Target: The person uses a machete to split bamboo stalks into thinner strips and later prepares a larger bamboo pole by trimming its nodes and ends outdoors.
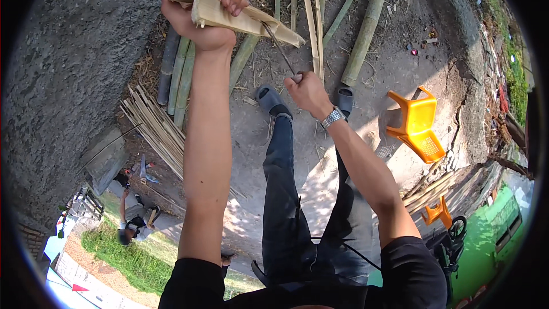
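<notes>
My left hand [209, 35] is raised at the upper left, its fingers wrapped round a split length of pale bamboo [229, 19]. The bamboo has parted into two curved halves at the end by my palm, and it narrows away to the right. My right hand [310, 95], with a metal watch at the wrist, is closed round the handle of a knife [280, 48]. The narrow dark blade runs up and left from my fist, its far end at the bamboo. Whether the tip sits inside the split or behind it, I cannot tell.
Green bamboo poles [366, 34] lie across the dirt ahead, with a bundle of thin strips [157, 126] at left. An orange plastic chair [420, 123] lies at right. A rough grey wall [68, 68] rises at left. Another person [137, 217] is at lower left.
</notes>
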A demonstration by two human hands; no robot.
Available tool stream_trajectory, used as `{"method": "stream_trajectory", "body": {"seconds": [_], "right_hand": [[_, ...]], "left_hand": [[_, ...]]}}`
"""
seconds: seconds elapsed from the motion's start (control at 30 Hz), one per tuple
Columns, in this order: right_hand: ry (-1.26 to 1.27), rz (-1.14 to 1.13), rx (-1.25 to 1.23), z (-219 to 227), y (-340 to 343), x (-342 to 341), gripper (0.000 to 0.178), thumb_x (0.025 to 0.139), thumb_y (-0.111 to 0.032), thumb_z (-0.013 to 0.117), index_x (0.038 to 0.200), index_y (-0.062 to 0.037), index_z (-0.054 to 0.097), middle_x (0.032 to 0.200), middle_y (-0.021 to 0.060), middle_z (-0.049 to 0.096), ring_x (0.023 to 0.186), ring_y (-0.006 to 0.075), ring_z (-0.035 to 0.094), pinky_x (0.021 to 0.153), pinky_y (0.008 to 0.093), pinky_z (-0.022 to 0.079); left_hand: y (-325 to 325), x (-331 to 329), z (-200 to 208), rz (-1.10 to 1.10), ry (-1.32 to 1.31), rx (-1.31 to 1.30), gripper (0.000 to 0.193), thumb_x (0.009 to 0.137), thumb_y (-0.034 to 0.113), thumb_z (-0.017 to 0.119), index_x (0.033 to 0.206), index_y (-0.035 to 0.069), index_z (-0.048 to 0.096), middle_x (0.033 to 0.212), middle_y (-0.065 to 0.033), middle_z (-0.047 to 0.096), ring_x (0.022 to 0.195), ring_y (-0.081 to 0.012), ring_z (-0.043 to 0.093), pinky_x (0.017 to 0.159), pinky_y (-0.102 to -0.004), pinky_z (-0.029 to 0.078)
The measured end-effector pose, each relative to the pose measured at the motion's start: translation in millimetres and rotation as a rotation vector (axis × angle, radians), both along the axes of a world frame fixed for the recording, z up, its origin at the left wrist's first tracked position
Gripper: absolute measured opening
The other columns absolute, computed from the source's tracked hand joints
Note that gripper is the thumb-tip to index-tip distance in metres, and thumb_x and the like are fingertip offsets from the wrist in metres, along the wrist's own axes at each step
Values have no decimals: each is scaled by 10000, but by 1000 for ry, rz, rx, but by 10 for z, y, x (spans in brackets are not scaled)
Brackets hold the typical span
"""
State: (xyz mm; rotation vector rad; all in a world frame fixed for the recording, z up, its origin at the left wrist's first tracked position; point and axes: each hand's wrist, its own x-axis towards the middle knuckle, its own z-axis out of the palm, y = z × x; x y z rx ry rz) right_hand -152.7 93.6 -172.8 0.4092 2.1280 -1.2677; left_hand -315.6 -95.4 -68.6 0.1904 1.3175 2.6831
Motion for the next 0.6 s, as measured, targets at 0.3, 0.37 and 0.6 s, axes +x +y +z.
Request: {"method": "stream_trajectory", "body": {"seconds": [0.3, 0.37, 0.6], "right_hand": [[-13, -286, -94, 145, -437, 339, 390, 902, -293, 657, 865, 95, 644, 684, 248, 655, 648, 374, 671, 654, 453, 518], [-2, -240, -89, 127, -62, 409, 423, 914, -316, 660, 888, 107, 646, 688, 262, 657, 674, 397, 686, 673, 456, 529], [104, 71, -101, 786, 168, 309, 554, 980, -504, 628, 937, 46, 580, 638, 217, 639, 640, 434, 664, 573, 469, 504]], "left_hand": [[145, -146, 139, -446, 44, -93, 1052, 825, 940, 84, 729, 16, 576, 687, -126, 521, 679, -245, 477, 688, -381, 398], [138, -40, 170, -494, 91, -90, 1191, 800, 974, 78, 935, -56, 660, 874, -224, 641, 848, -302, 613, 813, -404, 474], [190, 573, 1000, 814, 168, -927, 882, 980, 756, 312, 1081, -68, 610, 901, -304, 691, 746, -367, 731, 703, -429, 624]]}}
